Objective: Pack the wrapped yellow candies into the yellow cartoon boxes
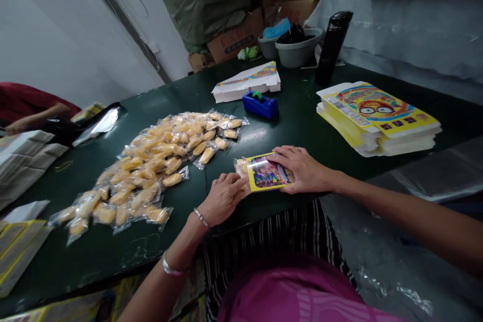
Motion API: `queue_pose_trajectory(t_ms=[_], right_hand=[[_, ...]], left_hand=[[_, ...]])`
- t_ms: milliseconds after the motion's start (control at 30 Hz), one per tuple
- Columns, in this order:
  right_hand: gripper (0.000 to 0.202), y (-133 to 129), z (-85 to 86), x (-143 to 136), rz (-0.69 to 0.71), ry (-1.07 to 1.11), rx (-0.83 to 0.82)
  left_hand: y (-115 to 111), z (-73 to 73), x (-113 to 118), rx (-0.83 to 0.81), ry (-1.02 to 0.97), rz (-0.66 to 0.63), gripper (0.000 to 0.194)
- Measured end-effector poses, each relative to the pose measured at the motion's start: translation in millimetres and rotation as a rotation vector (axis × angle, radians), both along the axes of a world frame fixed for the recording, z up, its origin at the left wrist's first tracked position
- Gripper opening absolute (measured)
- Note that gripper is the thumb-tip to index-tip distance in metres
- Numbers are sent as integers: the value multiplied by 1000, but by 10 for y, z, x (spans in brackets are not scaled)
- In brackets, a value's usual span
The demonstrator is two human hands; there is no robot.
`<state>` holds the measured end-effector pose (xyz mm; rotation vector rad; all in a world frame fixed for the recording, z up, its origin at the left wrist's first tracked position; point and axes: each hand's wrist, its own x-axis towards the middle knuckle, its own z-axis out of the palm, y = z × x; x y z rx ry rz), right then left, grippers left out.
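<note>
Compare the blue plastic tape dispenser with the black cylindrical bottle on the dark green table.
The blue plastic tape dispenser is low and blocky; the black cylindrical bottle is tall and narrow. The dispenser shows a green roll in its top, while the bottle looks black all over. The dispenser sits nearer the hands than the bottle. Both rest on the table, unheld.
</note>
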<state>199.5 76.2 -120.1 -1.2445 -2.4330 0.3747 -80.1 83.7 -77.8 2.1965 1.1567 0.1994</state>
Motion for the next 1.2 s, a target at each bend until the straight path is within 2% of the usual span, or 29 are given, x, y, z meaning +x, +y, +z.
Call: queue_pose_trajectory(t_ms=[133, 200, 300, 367, 433, 533, 567, 633, 767, 833, 933, 1067, 1200], right_hand=[[82, -4, -18, -1, -3, 15, 19], [82, -6, -9, 0, -3, 9, 11], [84, -2, 15, -1, 14, -12, -5], [84, -3, 28, -3, 24, -20, 0], [84, -7, 35, -4, 16, -10, 9], [82, -11, 31, -4, 13, 31, 0], [81, -11, 26, -3, 19, 48, -5], [81, -8, 16, 0, 25, 80, -7], [83, -2, 19, 10, -6, 74, -10], [84, -1, 34, 12, -9, 44, -25], [83, -8, 51, -5, -15, 22, -28], [83, -32, 55, -57, -1, 5, 43], [80, -69, 100, -92, -17, -40, 176]], left_hand=[[124, -75, 41, -107, -85, 1, 19], [140, -152, 42, -128, -157, 58, 19], [129, -215, -23, -138, -268, 198, 44], [135, -188, -61, -149, -298, 229, 57], [164, -114, -49, -185, -295, 192, 48], [237, -8, 67, -308, -306, 79, 15], [260, 7, 120, -366, -322, 55, 11], [295, -2, 218, -473, -374, 56, 17], [295, -96, 226, -545, -516, 224, 42], [240, -119, 112, -481, -568, 354, 48], [89, -105, -72, -344, -567, 543, 46], [-75, -50, -113, -409, -520, 559, 33], [-107, 48, -107, -556, -560, 575, 40]])
